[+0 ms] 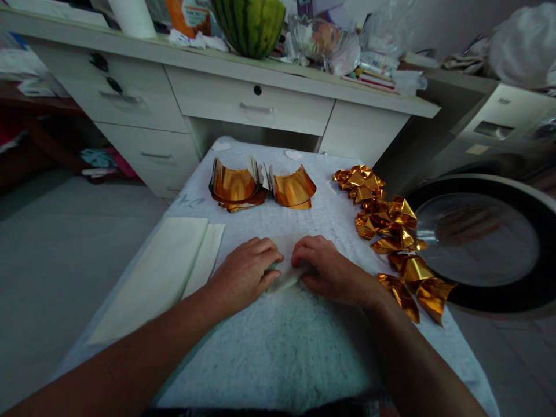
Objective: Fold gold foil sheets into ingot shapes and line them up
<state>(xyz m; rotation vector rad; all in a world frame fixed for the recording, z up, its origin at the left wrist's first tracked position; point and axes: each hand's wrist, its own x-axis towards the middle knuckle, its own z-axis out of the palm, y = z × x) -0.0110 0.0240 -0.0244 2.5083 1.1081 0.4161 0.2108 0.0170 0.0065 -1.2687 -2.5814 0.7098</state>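
Note:
A small sheet of whitish paper [284,272] lies on the cloth-covered table between my hands. My left hand [249,265] grips its left side, fingers curled and thumb toward the edge. On the other side, my right hand [325,267] has its fingers bent over the paper; both hands cover much of it. Left of them rests a stack of pale paper sheets [160,272]. Beyond the hands stand two piles of curved gold foil paper, the left pile [234,184] and the right pile [295,186]. Several folded gold foil pieces [382,214] lie along the right side.
The table's pale cloth [269,359] reaches to my body. A white desk with drawers [256,104] stands behind, carrying a watermelon [252,26] and a glass bowl [319,37]. At the right, a washing machine's round door [482,243] hangs open beside the table edge.

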